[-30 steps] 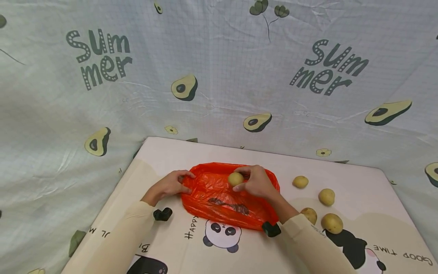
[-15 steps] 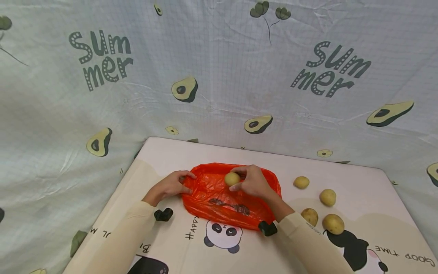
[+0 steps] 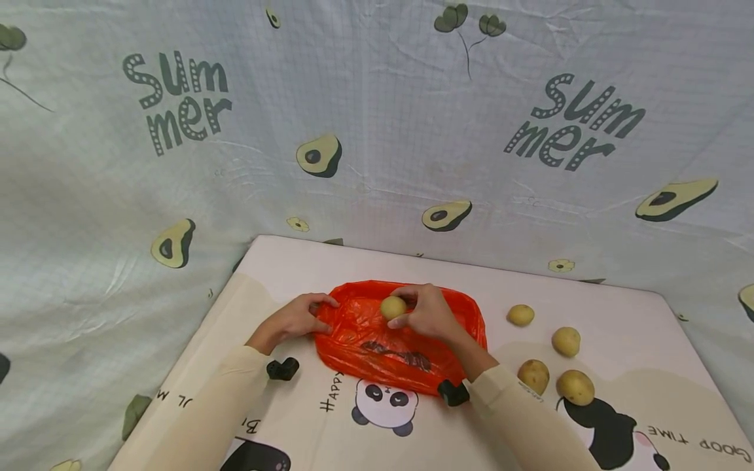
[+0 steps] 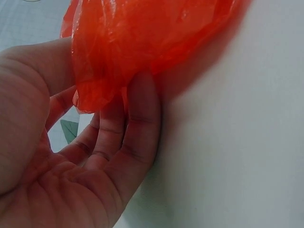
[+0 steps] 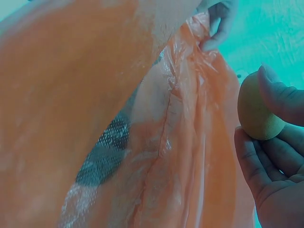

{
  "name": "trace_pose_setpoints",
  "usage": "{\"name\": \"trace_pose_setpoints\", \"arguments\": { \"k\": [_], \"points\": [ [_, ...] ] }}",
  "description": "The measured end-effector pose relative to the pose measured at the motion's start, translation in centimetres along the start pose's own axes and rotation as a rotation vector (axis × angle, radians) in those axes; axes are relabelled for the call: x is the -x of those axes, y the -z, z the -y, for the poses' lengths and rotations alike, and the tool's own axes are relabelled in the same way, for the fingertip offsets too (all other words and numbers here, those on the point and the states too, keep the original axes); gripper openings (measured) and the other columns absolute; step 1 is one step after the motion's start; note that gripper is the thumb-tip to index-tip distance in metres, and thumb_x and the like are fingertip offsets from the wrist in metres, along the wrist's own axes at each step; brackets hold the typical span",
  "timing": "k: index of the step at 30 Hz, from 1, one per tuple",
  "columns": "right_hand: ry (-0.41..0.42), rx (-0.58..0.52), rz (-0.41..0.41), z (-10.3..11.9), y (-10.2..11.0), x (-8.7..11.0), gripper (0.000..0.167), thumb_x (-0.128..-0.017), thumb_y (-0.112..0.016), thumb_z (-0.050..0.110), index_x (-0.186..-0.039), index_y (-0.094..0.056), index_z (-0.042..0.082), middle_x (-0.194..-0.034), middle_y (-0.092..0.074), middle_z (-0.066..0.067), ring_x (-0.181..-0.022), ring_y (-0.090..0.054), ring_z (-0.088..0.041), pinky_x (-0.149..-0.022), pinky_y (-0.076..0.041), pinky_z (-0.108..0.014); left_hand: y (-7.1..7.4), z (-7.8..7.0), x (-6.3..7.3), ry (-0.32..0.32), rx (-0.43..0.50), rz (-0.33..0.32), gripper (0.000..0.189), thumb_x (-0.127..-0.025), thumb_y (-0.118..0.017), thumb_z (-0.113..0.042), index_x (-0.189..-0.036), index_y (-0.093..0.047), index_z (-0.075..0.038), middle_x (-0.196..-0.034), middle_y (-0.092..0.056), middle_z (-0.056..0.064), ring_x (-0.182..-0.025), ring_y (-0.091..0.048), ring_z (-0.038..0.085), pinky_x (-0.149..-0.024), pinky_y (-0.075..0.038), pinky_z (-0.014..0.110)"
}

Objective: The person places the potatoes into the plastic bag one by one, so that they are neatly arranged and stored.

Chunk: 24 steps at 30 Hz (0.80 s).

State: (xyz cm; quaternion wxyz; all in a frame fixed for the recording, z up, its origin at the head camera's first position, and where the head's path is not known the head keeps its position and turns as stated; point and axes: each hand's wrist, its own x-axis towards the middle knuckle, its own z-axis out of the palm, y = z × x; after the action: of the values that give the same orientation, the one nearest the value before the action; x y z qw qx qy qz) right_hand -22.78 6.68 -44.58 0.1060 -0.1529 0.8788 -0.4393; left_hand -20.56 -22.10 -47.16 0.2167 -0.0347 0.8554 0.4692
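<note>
- Toward nine o'clock on the red bag [image 3: 377,369], I see the left grip [image 3: 297,316] grasping the edge, thumb and fingers on opposite sides of the film; I judge this steadies the thin, floppy wall and holds the mouth spread.
- Over the bag's interior, toward twelve o'clock of its middle, the right grip [image 3: 425,314] pinches the first potato [image 3: 393,307] between thumb and fingertips, likely because a small round thing sits securely that way. From my feeds I cannot tell whether it touches the plastic beneath.
- At about three o'clock from the bag, a loose group rests directly on the desk [image 3: 294,261], apart from one another, probably placed within reach of the right side: the second potato [image 3: 521,315] at the group's eleven, the third potato [image 3: 566,341] at two, the fourth potato [image 3: 533,377] at seven, the fifth potato [image 3: 577,387] between four and five.
- Across the whole view I count one bag, two occupied grips, five potatoes (one held, four on the desk), and two black wrist pieces [image 3: 283,369], one near each cuff.
</note>
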Motion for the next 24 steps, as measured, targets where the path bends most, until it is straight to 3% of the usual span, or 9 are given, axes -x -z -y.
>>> {"name": "trace_pose_setpoints", "arguments": {
  "k": [13,24],
  "points": [
    [0.007,-0.038,0.034,0.4,-1.0,-1.0,0.041,-0.078,-0.089,0.009,-0.118,-0.078,0.013,-0.108,-0.074,-0.002,-0.100,-0.062,-0.023,-0.090,-0.059,-0.038,0.1,0.4,-0.4,-0.041,-0.008,0.001,0.048,-0.084,-0.079,-0.002,-0.129,-0.066,-0.010,-0.120,-0.058,0.019,-0.097,-0.061,0.028,-0.076,-0.062,0.031],
    [0.010,-0.040,0.050,0.9,-1.4,-1.6,0.042,-0.081,-0.088,0.010,-0.121,-0.076,0.012,-0.111,-0.074,-0.003,-0.101,-0.063,-0.023,-0.093,-0.059,-0.040,0.1,0.4,-0.3,-0.012,-0.038,-0.011,0.048,-0.084,-0.080,-0.005,-0.130,-0.067,-0.014,-0.124,-0.059,0.018,-0.103,-0.060,0.028,-0.081,-0.063,0.033]
  ]
}}
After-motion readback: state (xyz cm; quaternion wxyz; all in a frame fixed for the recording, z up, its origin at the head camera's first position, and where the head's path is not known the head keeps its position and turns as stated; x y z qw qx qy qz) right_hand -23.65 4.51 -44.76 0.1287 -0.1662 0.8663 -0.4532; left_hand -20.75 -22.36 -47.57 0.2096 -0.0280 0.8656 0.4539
